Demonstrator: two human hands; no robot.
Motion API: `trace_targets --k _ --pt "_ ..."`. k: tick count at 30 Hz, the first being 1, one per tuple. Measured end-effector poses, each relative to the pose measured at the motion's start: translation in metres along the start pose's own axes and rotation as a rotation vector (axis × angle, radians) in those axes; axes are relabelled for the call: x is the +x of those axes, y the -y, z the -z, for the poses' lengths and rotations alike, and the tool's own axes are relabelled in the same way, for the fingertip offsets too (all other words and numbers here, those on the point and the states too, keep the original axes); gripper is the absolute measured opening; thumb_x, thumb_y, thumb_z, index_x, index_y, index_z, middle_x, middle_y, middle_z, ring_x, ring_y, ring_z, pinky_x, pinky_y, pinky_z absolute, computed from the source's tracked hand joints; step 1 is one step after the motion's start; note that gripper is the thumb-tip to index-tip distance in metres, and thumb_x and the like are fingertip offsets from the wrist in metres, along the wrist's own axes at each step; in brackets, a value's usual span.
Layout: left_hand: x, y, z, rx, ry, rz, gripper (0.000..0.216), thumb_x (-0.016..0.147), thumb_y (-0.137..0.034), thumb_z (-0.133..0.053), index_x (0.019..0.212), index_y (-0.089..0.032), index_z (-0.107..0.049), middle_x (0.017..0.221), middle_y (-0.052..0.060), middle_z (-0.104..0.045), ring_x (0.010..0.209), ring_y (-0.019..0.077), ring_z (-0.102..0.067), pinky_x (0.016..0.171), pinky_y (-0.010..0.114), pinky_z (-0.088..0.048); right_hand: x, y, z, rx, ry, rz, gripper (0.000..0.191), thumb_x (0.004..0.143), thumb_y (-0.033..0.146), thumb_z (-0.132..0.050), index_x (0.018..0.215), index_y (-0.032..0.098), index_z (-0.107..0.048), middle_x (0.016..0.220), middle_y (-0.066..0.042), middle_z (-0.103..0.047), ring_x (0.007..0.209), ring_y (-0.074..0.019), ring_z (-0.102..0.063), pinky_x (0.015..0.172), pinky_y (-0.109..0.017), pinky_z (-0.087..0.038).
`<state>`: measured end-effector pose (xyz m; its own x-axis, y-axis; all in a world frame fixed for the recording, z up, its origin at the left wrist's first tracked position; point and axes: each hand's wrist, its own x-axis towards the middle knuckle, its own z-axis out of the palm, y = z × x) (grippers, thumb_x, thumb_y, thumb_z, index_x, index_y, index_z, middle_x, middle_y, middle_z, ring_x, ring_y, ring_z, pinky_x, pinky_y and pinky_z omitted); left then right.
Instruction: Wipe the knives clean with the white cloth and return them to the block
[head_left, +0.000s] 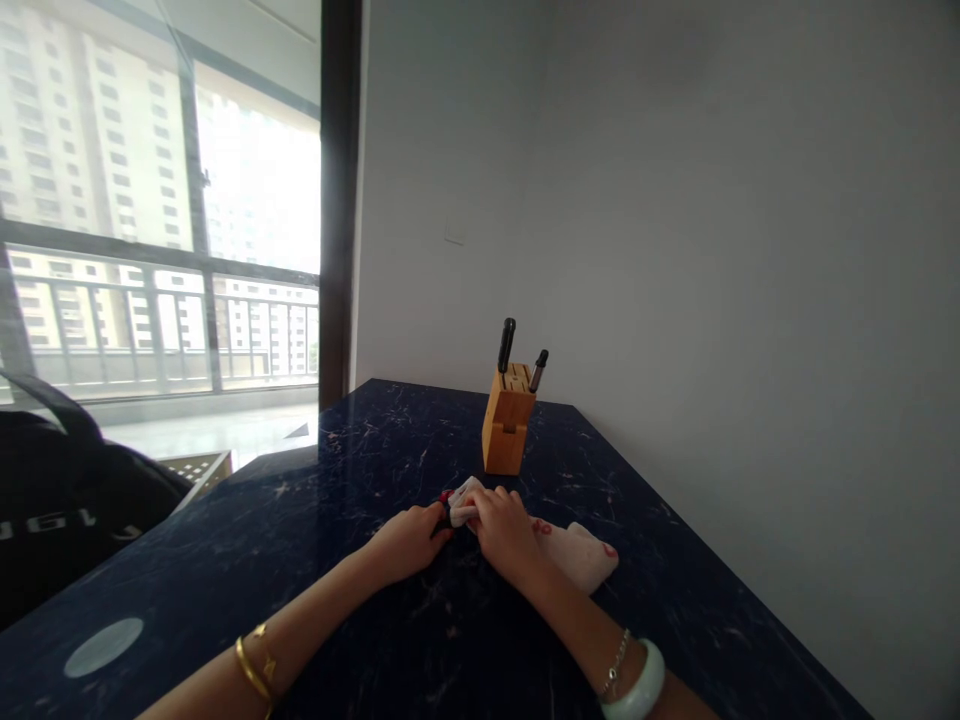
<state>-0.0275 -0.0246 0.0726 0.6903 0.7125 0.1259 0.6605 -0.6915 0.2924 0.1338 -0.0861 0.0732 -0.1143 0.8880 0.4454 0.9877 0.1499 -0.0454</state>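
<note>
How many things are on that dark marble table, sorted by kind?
Wooden knife block: 1
Black handles standing in the block: 2
White cloth with red marks: 1
Total: 4

Knife block (pixel 506 435) on the table (pixel 300 560), just behind the cloth (pixel 581 555) under the right hand (pixel 504 530).
</note>
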Motion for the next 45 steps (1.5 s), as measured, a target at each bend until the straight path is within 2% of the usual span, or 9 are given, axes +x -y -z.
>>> trace_targets --k 5,10,17,25,30,33,35,41,45 --pt "-0.002 0.0 0.002 -0.007 0.009 0.005 0.027 0.082 -0.04 -0.035 0.092 -0.021 -0.051 0.086 0.007 -0.064 0.08 0.023 -0.061 0.066 0.029 -0.041 0.006 -0.023 -0.002 -0.154 -0.02 -0.153 0.017 0.083 0.016 -0.04 0.092 0.021 -0.053 0.094 -0.004 -0.06 0.086 -0.019 -0.047 0.072 -0.031 -0.025" --pt "-0.004 0.0 0.005 -0.054 0.023 0.015 0.026 0.081 -0.041 -0.037 0.095 -0.023 -0.051 0.086 0.005 -0.064 0.081 0.0212 -0.061 0.066 0.027 -0.04 0.004 -0.04 -0.003 -0.197 -0.027 -0.242 0.018 0.083 0.017 -0.039 0.094 0.019 -0.053 0.093 -0.008 -0.06 0.087 -0.0211 -0.047 0.073 -0.034 -0.023" --pt "-0.003 0.002 0.003 -0.165 0.042 0.095 0.026 0.077 -0.042 -0.042 0.09 -0.023 -0.055 0.08 0.002 -0.064 0.073 0.0178 -0.06 0.059 0.023 -0.039 0.001 -0.042 -0.005 -0.189 -0.073 -0.32 0.016 0.084 0.02 -0.039 0.094 0.018 -0.052 0.087 -0.008 -0.061 0.085 -0.0211 -0.048 0.073 -0.035 -0.021" --pt "-0.003 0.0 -0.002 -0.242 0.051 0.176 0.029 0.08 -0.043 -0.037 0.094 -0.022 -0.05 0.068 0.0 -0.062 0.059 0.0143 -0.059 0.051 0.022 -0.036 0.004 -0.037 0.002 -0.121 -0.146 -0.415 0.016 0.085 0.024 -0.04 0.097 0.02 -0.05 0.09 -0.006 -0.061 0.087 -0.0202 -0.049 0.073 -0.034 -0.021" --pt "-0.001 0.003 -0.004 -0.201 -0.01 0.156 0.026 0.078 -0.044 -0.04 0.091 -0.023 -0.051 0.08 0.002 -0.063 0.069 0.0164 -0.059 0.055 0.022 -0.036 0.005 -0.037 0.005 -0.108 -0.198 -0.427 0.015 0.084 0.022 -0.04 0.096 0.02 -0.05 0.09 -0.006 -0.06 0.086 -0.0203 -0.049 0.072 -0.033 -0.022" --pt "0.001 0.005 -0.004 -0.223 -0.01 0.171 0.025 0.079 -0.042 -0.039 0.09 -0.022 -0.05 0.08 0.002 -0.063 0.068 0.0159 -0.059 0.055 0.022 -0.036 0.005 -0.039 0.007 -0.102 -0.218 -0.467 0.016 0.084 0.022 -0.041 0.097 0.02 -0.049 0.089 -0.006 -0.06 0.085 -0.0208 -0.049 0.073 -0.034 -0.022" --pt "0.002 0.005 -0.005 -0.227 -0.014 0.182 0.024 0.079 -0.041 -0.039 0.089 -0.021 -0.05 0.078 0.002 -0.062 0.067 0.0157 -0.059 0.055 0.022 -0.035 0.005 -0.035 0.009 -0.065 -0.214 -0.441 0.016 0.084 0.023 -0.041 0.097 0.02 -0.049 0.09 -0.006 -0.06 0.085 -0.0204 -0.049 0.073 -0.033 -0.022" --pt "0.0 -0.001 -0.005 -0.125 -0.043 0.147 0.023 0.079 -0.042 -0.039 0.09 -0.023 -0.048 0.079 0.003 -0.063 0.073 0.0205 -0.061 0.056 0.025 -0.036 0.003 -0.005 0.002 0.024 -0.149 -0.2 0.017 0.084 0.019 -0.04 0.093 0.022 -0.053 0.094 -0.003 -0.061 0.087 -0.0177 -0.048 0.075 -0.032 -0.022" --pt "-0.001 -0.005 -0.005 -0.058 -0.051 0.125 0.022 0.079 -0.038 -0.04 0.092 -0.022 -0.047 0.086 0.005 -0.064 0.082 0.0229 -0.061 0.064 0.027 -0.038 0.003 0.005 -0.004 0.049 -0.113 -0.15 0.019 0.083 0.016 -0.039 0.09 0.024 -0.055 0.092 -0.001 -0.062 0.087 -0.0168 -0.048 0.075 -0.032 -0.021"
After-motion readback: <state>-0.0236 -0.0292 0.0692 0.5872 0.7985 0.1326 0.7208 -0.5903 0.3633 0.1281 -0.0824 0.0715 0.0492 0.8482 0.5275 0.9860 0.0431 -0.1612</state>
